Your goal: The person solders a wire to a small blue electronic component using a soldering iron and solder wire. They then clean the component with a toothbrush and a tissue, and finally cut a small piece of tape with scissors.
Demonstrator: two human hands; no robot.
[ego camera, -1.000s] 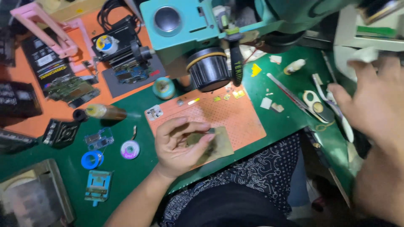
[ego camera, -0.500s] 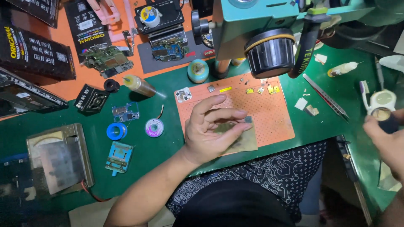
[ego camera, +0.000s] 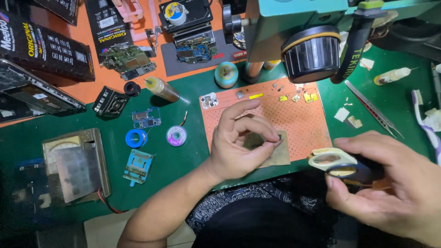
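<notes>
Green repair bench under a teal microscope head point(ego camera: 298, 27)

The left hand point(ego camera: 241, 140) pinches a tiny dark chip point(ego camera: 279, 137) over the orange perforated mat point(ego camera: 303, 121); the right hand point(ego camera: 390, 183) grips a small round tin point(ego camera: 342, 167) near the bench edge. 2 solder-wick spools point(ego camera: 156, 137), circuit boards point(ego camera: 128, 59) and tweezers point(ego camera: 374, 110) lie on the green mat point(ego camera: 183, 156).

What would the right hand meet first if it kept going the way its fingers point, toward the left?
Probably the left hand, which pinches a tiny dark part over the orange mat. The right hand holds a small open tin; that would likely touch first, though depth is unclear.
</notes>
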